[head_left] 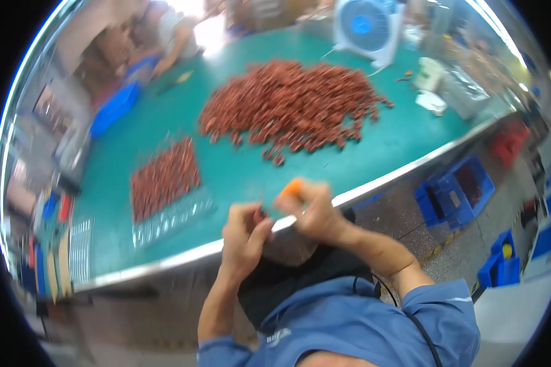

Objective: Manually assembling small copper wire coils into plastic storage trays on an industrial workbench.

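Note:
Over the near edge of the green table, my left hand pinches a small dark reddish-brown piece. Close to its right, my right hand is closed around a bright orange thing, perhaps a handle; motion blur hides its kind. A big heap of small reddish-brown pieces lies beyond both hands. Left of them, similar pieces stand in close rows on a clear plastic tray, whose near part shows bare ribs.
A blue and white fan stands at the table's far side. Blue bins and a red bin sit on the floor to the right. At the far left, another person is beside a blue tray. Plastic bags lie at the right end.

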Available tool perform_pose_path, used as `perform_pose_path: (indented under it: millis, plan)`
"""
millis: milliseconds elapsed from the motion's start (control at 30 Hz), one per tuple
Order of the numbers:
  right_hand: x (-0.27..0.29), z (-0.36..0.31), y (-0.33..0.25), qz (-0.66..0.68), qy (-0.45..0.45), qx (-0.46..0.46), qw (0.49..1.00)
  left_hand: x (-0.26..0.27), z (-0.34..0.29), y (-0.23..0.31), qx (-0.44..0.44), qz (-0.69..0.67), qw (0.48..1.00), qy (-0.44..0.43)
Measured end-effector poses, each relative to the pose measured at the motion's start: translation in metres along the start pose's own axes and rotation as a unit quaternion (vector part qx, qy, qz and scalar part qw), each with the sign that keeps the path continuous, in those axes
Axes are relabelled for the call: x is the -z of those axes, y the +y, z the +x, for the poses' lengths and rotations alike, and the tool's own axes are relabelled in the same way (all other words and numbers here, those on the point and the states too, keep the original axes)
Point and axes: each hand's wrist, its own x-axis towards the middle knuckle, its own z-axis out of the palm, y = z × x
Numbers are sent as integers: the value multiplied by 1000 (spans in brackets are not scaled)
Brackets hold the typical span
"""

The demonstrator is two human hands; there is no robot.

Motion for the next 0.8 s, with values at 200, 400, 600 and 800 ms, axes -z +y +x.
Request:
perform_pose_path:
  millis: [200, 400, 600, 800]
  plan:
    - [12, 23, 4, 165, -91, -186, 964, -4, 13, -8, -28, -150, 987, -55]
    - [2, 9, 19, 327, -165, -207, 907, -8, -5, -20, 13, -166, 982, -93]
    - [-9, 8, 20, 281, -134, -203, 928, -10, -6, -25, 24, -191, 981, 23]
    - [73, 74, 37, 144, -181, -195, 953, 34, 0, -45, -65, -48, 992, 96]
